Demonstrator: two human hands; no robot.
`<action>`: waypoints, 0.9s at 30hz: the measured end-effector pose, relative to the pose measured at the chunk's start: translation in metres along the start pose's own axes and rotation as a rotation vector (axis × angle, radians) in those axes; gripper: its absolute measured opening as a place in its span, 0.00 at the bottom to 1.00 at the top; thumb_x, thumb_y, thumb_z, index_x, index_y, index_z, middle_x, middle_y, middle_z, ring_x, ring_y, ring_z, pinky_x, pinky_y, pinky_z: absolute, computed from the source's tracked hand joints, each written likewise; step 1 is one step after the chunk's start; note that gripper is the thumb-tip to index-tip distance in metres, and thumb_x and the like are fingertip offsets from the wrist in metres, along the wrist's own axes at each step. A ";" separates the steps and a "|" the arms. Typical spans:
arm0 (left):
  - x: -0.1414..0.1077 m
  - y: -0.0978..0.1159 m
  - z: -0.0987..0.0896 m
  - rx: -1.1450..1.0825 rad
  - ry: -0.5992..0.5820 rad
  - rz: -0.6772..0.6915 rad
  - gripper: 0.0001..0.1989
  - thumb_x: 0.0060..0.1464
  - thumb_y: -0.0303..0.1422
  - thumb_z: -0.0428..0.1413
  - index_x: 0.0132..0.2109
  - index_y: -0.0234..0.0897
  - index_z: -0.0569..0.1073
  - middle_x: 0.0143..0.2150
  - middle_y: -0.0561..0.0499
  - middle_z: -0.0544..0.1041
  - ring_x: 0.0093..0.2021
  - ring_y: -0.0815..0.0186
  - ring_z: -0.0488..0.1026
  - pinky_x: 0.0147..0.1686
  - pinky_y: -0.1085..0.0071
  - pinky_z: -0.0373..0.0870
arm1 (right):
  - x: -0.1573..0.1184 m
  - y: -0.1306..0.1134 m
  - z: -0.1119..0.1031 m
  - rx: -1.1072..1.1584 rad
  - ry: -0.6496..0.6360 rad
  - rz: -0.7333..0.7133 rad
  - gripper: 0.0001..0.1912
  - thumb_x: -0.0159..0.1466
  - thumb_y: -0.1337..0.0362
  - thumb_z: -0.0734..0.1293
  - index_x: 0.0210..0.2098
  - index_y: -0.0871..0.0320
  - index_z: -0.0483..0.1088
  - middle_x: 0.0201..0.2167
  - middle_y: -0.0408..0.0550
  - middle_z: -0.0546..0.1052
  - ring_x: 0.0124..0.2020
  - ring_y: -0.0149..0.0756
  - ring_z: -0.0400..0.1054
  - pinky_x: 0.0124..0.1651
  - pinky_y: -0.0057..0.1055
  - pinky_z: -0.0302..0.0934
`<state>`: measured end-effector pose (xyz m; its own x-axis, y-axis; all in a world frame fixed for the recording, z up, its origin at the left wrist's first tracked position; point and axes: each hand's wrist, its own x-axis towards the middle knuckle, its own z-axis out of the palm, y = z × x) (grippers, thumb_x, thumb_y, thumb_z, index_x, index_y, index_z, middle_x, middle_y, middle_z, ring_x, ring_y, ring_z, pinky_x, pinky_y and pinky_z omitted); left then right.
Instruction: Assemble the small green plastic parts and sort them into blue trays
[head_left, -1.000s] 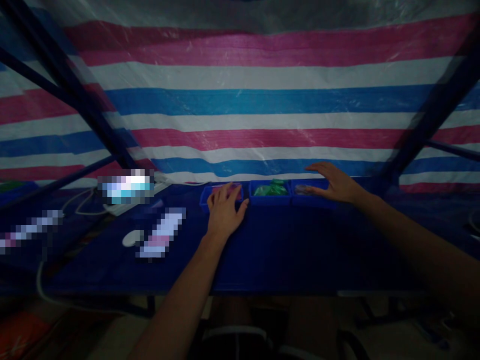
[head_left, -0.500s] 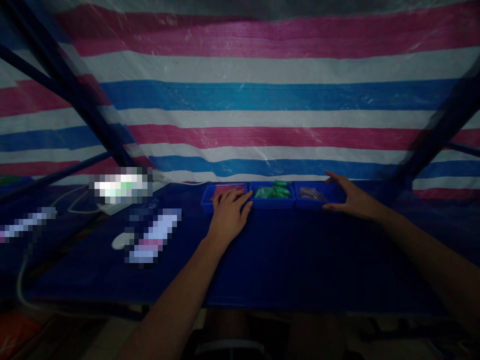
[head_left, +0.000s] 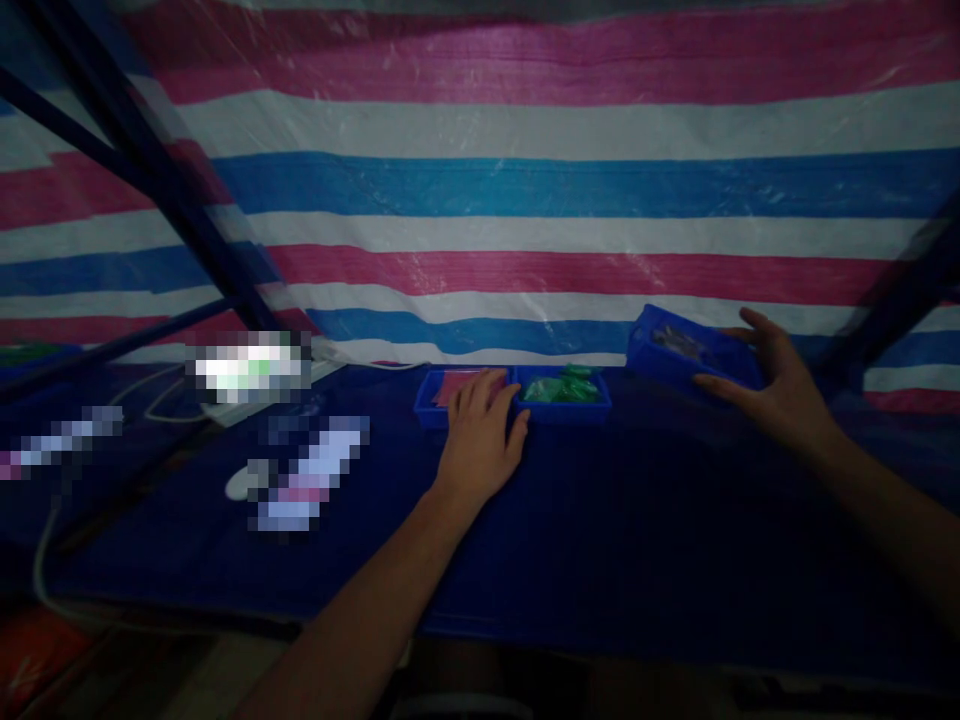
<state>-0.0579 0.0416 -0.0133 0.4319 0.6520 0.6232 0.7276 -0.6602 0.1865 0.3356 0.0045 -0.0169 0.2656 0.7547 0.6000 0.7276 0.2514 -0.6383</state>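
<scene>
My right hand (head_left: 787, 390) grips one end of a small blue plastic bin (head_left: 645, 368), thumb at the near side and fingers at the far side. This bin is raised off the table and tilted, with greyish packets (head_left: 679, 343) inside. My left hand (head_left: 484, 440) lies with stretched fingers over the near edge of another blue bin (head_left: 431, 413), which holds pink packets (head_left: 452, 386). Its thumb is apart from the fingers. Touching that bin on the right stands a blue bin (head_left: 566, 415) of shiny green packets (head_left: 574, 385).
On the left of the blue table (head_left: 600, 540) lie a blurred-out phone-like object (head_left: 319, 470) and a round white object (head_left: 244, 483). Behind them is a white device (head_left: 247, 400) with cables. Blue frame bars (head_left: 180, 215) and a striped sheet (head_left: 525, 190) enclose the back.
My right hand has taken hold of the right-hand bin and lifted it up and to the right, away from the green packets' bin. My left hand stays at the pink packets' bin.
</scene>
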 end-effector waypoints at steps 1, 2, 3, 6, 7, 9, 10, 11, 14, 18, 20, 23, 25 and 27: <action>0.000 0.006 -0.002 -0.028 0.018 0.033 0.18 0.68 0.36 0.52 0.62 0.40 0.70 0.68 0.41 0.67 0.71 0.49 0.58 0.70 0.43 0.55 | -0.004 -0.008 0.002 0.036 0.020 -0.042 0.58 0.53 0.42 0.78 0.74 0.45 0.49 0.65 0.54 0.69 0.61 0.56 0.70 0.63 0.53 0.66; 0.001 0.013 -0.003 -0.063 0.022 0.071 0.17 0.68 0.35 0.52 0.62 0.40 0.69 0.68 0.41 0.67 0.72 0.49 0.57 0.70 0.43 0.56 | -0.010 -0.017 0.004 0.052 0.049 -0.101 0.57 0.53 0.43 0.78 0.74 0.45 0.49 0.65 0.54 0.70 0.63 0.57 0.68 0.65 0.55 0.63; 0.001 0.019 -0.003 -0.105 0.019 0.114 0.17 0.68 0.34 0.52 0.62 0.40 0.69 0.67 0.41 0.67 0.72 0.49 0.58 0.70 0.43 0.57 | -0.015 -0.027 0.006 0.061 0.038 -0.168 0.56 0.54 0.44 0.78 0.74 0.44 0.49 0.65 0.55 0.69 0.64 0.58 0.66 0.67 0.57 0.62; 0.001 0.034 -0.002 -0.244 0.004 0.209 0.23 0.67 0.32 0.53 0.67 0.37 0.62 0.68 0.38 0.64 0.70 0.51 0.61 0.70 0.47 0.61 | -0.031 -0.051 0.012 0.090 0.005 -0.297 0.53 0.56 0.45 0.77 0.73 0.42 0.50 0.68 0.55 0.66 0.69 0.64 0.59 0.72 0.60 0.52; 0.001 0.036 0.000 -0.278 0.006 0.217 0.26 0.67 0.31 0.53 0.68 0.36 0.60 0.69 0.37 0.63 0.70 0.51 0.61 0.70 0.48 0.61 | -0.035 -0.057 0.014 0.110 -0.008 -0.297 0.52 0.58 0.46 0.76 0.74 0.41 0.50 0.68 0.55 0.66 0.69 0.64 0.59 0.72 0.60 0.52; 0.001 0.037 0.002 -0.320 0.003 0.222 0.26 0.66 0.29 0.53 0.68 0.37 0.59 0.68 0.37 0.63 0.69 0.52 0.62 0.69 0.49 0.64 | -0.041 -0.064 0.018 0.150 -0.058 -0.278 0.52 0.59 0.48 0.76 0.74 0.41 0.48 0.68 0.54 0.66 0.69 0.65 0.59 0.72 0.60 0.53; 0.000 0.036 0.003 -0.330 -0.006 0.219 0.24 0.66 0.27 0.52 0.67 0.37 0.61 0.67 0.38 0.65 0.68 0.53 0.64 0.68 0.50 0.65 | -0.043 -0.066 0.020 0.173 -0.084 -0.275 0.52 0.58 0.49 0.76 0.75 0.41 0.48 0.68 0.54 0.66 0.69 0.64 0.58 0.72 0.60 0.53; 0.000 0.034 0.004 -0.338 -0.018 0.211 0.22 0.65 0.24 0.51 0.64 0.38 0.63 0.64 0.39 0.67 0.66 0.54 0.66 0.67 0.52 0.67 | -0.045 -0.067 0.021 0.199 -0.109 -0.276 0.54 0.58 0.50 0.77 0.75 0.41 0.47 0.68 0.54 0.65 0.69 0.65 0.58 0.71 0.60 0.55; 0.000 0.029 0.003 -0.368 -0.034 0.156 0.16 0.62 0.20 0.49 0.54 0.38 0.68 0.55 0.42 0.72 0.58 0.57 0.71 0.60 0.56 0.72 | -0.048 -0.069 0.024 0.278 -0.158 -0.268 0.56 0.56 0.52 0.79 0.75 0.40 0.46 0.69 0.53 0.63 0.68 0.65 0.60 0.67 0.59 0.62; 0.001 0.028 0.000 -0.421 -0.045 0.127 0.12 0.58 0.19 0.49 0.44 0.39 0.66 0.46 0.45 0.73 0.48 0.60 0.73 0.49 0.60 0.75 | -0.052 -0.074 0.025 0.344 -0.200 -0.237 0.58 0.54 0.52 0.80 0.75 0.38 0.46 0.70 0.53 0.61 0.66 0.65 0.63 0.58 0.56 0.71; 0.001 0.031 0.000 -0.436 -0.084 0.159 0.12 0.57 0.19 0.50 0.44 0.38 0.66 0.46 0.45 0.73 0.48 0.60 0.72 0.49 0.61 0.75 | -0.053 -0.076 0.025 0.378 -0.213 -0.234 0.58 0.53 0.54 0.81 0.74 0.36 0.47 0.70 0.52 0.61 0.65 0.65 0.63 0.56 0.55 0.73; 0.001 0.033 0.001 -0.436 -0.142 0.222 0.12 0.59 0.20 0.50 0.47 0.38 0.68 0.47 0.45 0.74 0.50 0.59 0.73 0.52 0.60 0.75 | -0.054 -0.077 0.028 0.436 -0.218 -0.237 0.59 0.51 0.56 0.82 0.74 0.35 0.48 0.69 0.51 0.62 0.62 0.63 0.66 0.56 0.55 0.73; 0.000 0.034 0.003 -0.435 -0.167 0.265 0.13 0.61 0.21 0.50 0.51 0.38 0.70 0.50 0.43 0.74 0.53 0.59 0.73 0.55 0.59 0.75 | -0.054 -0.076 0.030 0.463 -0.213 -0.228 0.61 0.50 0.57 0.83 0.74 0.34 0.48 0.69 0.51 0.61 0.61 0.62 0.67 0.58 0.56 0.72; -0.001 0.034 0.004 -0.440 -0.194 0.317 0.15 0.62 0.23 0.51 0.54 0.37 0.72 0.54 0.43 0.75 0.56 0.59 0.74 0.58 0.59 0.75 | -0.054 -0.077 0.031 0.478 -0.207 -0.220 0.63 0.48 0.57 0.84 0.73 0.34 0.48 0.69 0.51 0.60 0.62 0.61 0.66 0.60 0.57 0.70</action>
<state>-0.0311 0.0206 -0.0107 0.7131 0.4258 0.5570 0.2742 -0.9006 0.3373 0.2457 -0.0366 -0.0156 -0.0242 0.7443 0.6674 0.3714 0.6265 -0.6852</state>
